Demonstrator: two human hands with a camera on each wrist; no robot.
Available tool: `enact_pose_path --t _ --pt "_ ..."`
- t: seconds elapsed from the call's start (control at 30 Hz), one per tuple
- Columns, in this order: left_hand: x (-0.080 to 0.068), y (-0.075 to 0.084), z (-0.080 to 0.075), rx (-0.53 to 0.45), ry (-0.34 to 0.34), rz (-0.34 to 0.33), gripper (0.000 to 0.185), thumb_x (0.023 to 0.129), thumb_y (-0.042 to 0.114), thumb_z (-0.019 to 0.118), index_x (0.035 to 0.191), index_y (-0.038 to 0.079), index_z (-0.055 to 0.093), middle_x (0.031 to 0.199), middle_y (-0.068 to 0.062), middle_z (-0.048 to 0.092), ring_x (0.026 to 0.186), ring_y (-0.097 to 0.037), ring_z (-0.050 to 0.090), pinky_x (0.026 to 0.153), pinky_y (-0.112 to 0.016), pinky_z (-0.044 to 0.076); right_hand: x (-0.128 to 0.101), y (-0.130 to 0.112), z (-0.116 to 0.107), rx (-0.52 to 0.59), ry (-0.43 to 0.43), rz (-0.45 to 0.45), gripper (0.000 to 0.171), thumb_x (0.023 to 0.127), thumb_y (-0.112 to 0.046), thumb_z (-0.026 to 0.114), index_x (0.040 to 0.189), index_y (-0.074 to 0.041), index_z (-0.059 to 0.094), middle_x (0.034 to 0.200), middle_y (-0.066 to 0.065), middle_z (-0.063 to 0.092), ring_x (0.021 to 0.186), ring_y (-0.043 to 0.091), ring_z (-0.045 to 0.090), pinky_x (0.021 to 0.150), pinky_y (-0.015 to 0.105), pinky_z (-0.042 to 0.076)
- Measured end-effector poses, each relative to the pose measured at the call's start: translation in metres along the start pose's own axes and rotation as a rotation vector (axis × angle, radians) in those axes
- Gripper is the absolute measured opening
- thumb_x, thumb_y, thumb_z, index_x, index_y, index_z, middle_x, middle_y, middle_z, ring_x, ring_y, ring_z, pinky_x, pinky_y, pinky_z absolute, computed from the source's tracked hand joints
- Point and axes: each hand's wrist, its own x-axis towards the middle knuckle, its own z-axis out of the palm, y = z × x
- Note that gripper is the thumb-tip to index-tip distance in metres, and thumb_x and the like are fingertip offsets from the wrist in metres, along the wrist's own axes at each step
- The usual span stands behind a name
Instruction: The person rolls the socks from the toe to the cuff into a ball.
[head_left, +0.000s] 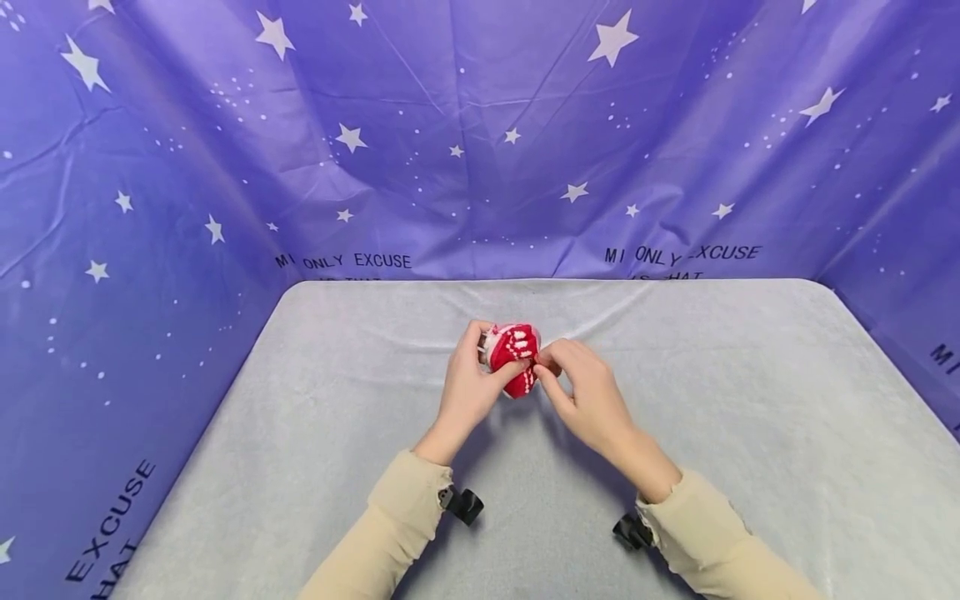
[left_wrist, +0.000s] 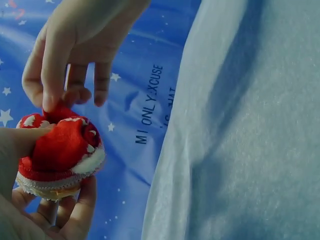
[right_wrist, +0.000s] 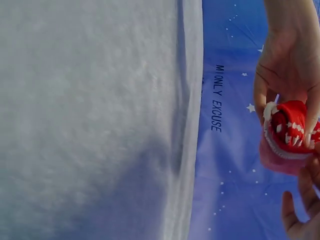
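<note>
Looking down on a pale grey, fleecy cloth-covered table (head_left: 675,433) with rounded far corners, lying flat and faintly creased near the back edge. Standing around it on three sides: a violet-blue fabric backdrop (head_left: 480,150) printed with white stars and dots, carrying black lettering reading "ONLY EXCUSE" near the table line. Hovering over the middle of the table, toward the far half: a small bundled red knit sock with white flecks and a white fuzzy cuff (head_left: 513,354), raised off the cloth and not touching it. Cupping the bundle from the left: left hand (head_left: 468,387), fingers curling behind and under it, thumb pressing across the red front, plainly seen from the left wrist view (left_wrist: 60,150). Meeting it from the right: right hand (head_left: 588,396), thumb and forefinger pinching a red fold at the bundle's edge, remaining fingers loosely bent and apart. Extending back toward the near edge: both forearms in cream long sleeves (head_left: 405,517), wrists angling inward, each carrying a small black clip-like camera mount (head_left: 461,504) beneath.
</note>
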Motion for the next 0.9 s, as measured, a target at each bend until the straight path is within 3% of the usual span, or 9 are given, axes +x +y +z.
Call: enact_pose_path --t 0.2,0.27,0.33,0.47,0.6,0.73,0.9 --pt "0.005 -0.008 -0.002 0.07 0.044 -0.023 0.042 0.076 0.012 0.079 0.112 0.006 0.058 0.105 -0.013 0.067 0.094 -0.024 0.062 0.081 -0.035 0.052 -0.011 0.002 0.003 0.082 -0.001 -0.067 0.008 0.089 -0.007 0.067 0.087 -0.013 0.062 0.081 -0.003 0.062 0.08 0.012 0.057 0.074 0.031 0.047" --pt "0.005 -0.009 -0.003 0.076 0.031 -0.013 0.043 0.075 0.01 0.078 0.113 0.004 0.057 0.108 -0.014 0.066 0.095 -0.026 0.061 0.082 -0.036 0.051 -0.013 0.003 0.005 0.091 0.006 -0.069 0.008 0.089 -0.007 0.067 0.087 -0.012 0.062 0.08 -0.003 0.061 0.079 0.011 0.056 0.072 0.03 0.046" --pt "0.003 -0.007 -0.004 0.06 -0.031 -0.013 0.043 0.078 0.012 0.077 0.116 0.004 0.056 0.111 -0.015 0.065 0.098 -0.027 0.061 0.084 -0.036 0.05 -0.014 0.005 0.008 0.111 0.021 -0.035 0.007 0.088 -0.006 0.067 0.087 -0.011 0.062 0.079 -0.002 0.062 0.077 0.01 0.056 0.071 0.026 0.047" --pt "-0.001 0.0 -0.008 -0.056 -0.206 -0.07 0.049 0.083 0.018 0.076 0.126 0.006 0.055 0.122 -0.013 0.064 0.11 -0.027 0.058 0.094 -0.044 0.048 -0.011 0.009 0.009 0.158 0.054 0.118 0.008 0.089 -0.005 0.067 0.089 -0.008 0.06 0.079 0.0 0.062 0.076 0.008 0.057 0.069 0.02 0.046" --pt "-0.001 0.006 -0.012 -0.093 -0.254 -0.096 0.049 0.083 0.016 0.077 0.127 0.007 0.057 0.125 -0.012 0.064 0.116 -0.029 0.059 0.102 -0.051 0.047 -0.007 0.009 0.006 0.143 0.044 0.221 0.009 0.089 -0.007 0.069 0.092 -0.009 0.061 0.078 0.0 0.063 0.074 0.009 0.058 0.067 0.021 0.045" --pt "0.0 0.005 -0.013 -0.018 -0.215 -0.091 0.041 0.082 0.019 0.081 0.116 0.008 0.062 0.113 -0.01 0.068 0.102 -0.024 0.064 0.086 -0.037 0.054 -0.004 0.007 0.002 0.043 0.011 0.194 0.004 0.091 -0.012 0.068 0.093 -0.011 0.065 0.076 -0.002 0.065 0.07 0.011 0.056 0.064 0.026 0.044" --pt "0.002 -0.003 -0.013 0.069 -0.132 -0.127 0.033 0.082 0.023 0.08 0.103 0.009 0.058 0.092 -0.008 0.066 0.075 -0.014 0.059 0.062 -0.025 0.049 -0.007 0.005 0.001 -0.01 0.007 0.078 0.008 0.092 -0.013 0.068 0.085 -0.014 0.064 0.073 -0.004 0.063 0.068 0.011 0.052 0.066 0.03 0.041"
